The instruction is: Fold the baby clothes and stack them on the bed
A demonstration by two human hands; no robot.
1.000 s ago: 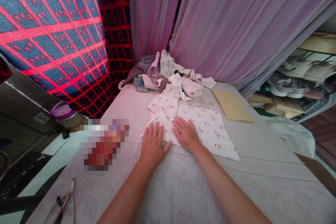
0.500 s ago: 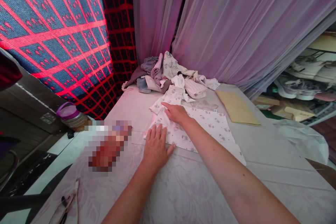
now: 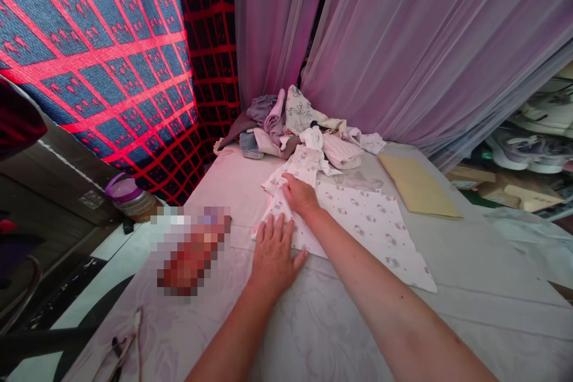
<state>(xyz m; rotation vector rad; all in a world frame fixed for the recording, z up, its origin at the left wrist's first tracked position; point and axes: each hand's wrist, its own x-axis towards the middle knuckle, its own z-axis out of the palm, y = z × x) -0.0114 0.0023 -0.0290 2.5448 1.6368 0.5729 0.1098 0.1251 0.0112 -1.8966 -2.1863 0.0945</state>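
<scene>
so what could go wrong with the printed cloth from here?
1. The left hand lies flat on the printed cloth while the right hand is curled over it, so a pull could crease it.
2. Its far end lies right by the pile of clothes; a tug might drag a piece along.

Single head-worn cam, looks fwd & down from near side of tabletop point(image 3: 474, 262). Wide FOV: L & R edges converge twd far edge, purple curtain point(image 3: 394, 54) beyond. Left hand point(image 3: 274, 253) & right hand point(image 3: 301, 196) fairly near, just below frame ctr.
</scene>
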